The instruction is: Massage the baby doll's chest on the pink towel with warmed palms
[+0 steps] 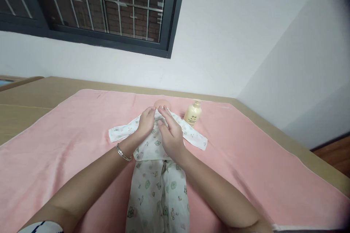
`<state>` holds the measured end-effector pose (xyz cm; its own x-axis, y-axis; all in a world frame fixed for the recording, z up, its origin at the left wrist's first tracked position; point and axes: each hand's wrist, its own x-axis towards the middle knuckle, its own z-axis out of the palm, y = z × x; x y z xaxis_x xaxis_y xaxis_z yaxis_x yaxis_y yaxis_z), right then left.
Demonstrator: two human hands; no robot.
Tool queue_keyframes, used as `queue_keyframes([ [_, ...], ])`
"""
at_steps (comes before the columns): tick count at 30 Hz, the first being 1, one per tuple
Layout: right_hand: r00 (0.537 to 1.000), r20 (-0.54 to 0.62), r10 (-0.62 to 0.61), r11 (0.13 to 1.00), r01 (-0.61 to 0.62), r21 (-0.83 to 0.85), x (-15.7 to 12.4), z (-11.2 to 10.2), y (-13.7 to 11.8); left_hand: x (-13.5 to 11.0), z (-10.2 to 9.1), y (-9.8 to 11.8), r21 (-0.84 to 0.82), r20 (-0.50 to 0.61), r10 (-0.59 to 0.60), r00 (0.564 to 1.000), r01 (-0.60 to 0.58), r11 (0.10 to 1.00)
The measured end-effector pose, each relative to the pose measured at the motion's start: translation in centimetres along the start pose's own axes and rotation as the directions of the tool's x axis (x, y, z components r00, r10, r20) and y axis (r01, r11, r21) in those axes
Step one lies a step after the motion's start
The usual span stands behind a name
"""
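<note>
A white long-sleeved baby top with small printed figures lies spread out, its sleeves stretched to both sides. Matching baby trousers lie below its hem. Past the collar a rounded, skin-toned shape shows, like a doll's head, mostly behind my fingers. My left hand is over the upper left of the top, fingers extended and slanting inward. Opposite it, my right hand has its fingers straight and thumb apart. The fingertips nearly meet near the collar; whether they touch the cloth I cannot tell. Neither hand holds anything.
A pale yellow pump bottle stands just beyond the right sleeve. Under everything lies a pink blanket on a wooden surface. A white wall and a barred window rise behind it.
</note>
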<state>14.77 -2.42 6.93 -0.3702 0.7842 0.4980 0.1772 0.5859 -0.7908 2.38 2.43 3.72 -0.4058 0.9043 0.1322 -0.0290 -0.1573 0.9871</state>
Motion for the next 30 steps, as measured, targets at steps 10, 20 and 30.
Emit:
queue_keyframes([
  [10,0.975,0.217,0.055,0.815,0.082,-0.574,4.7,-1.6,9.6,-0.4,0.5,-3.6,0.125,-0.093,0.172,0.981,-0.16,0.979],
  [20,0.938,0.342,0.056,0.673,0.218,-0.707,2.8,0.3,6.7,-1.1,0.7,-3.5,0.207,-0.036,0.236,0.971,-0.224,0.952],
  [30,0.986,0.121,0.117,0.56,0.036,-0.828,3.4,-0.5,8.1,-0.1,0.5,-5.0,0.461,0.033,0.396,0.918,-0.365,0.809],
])
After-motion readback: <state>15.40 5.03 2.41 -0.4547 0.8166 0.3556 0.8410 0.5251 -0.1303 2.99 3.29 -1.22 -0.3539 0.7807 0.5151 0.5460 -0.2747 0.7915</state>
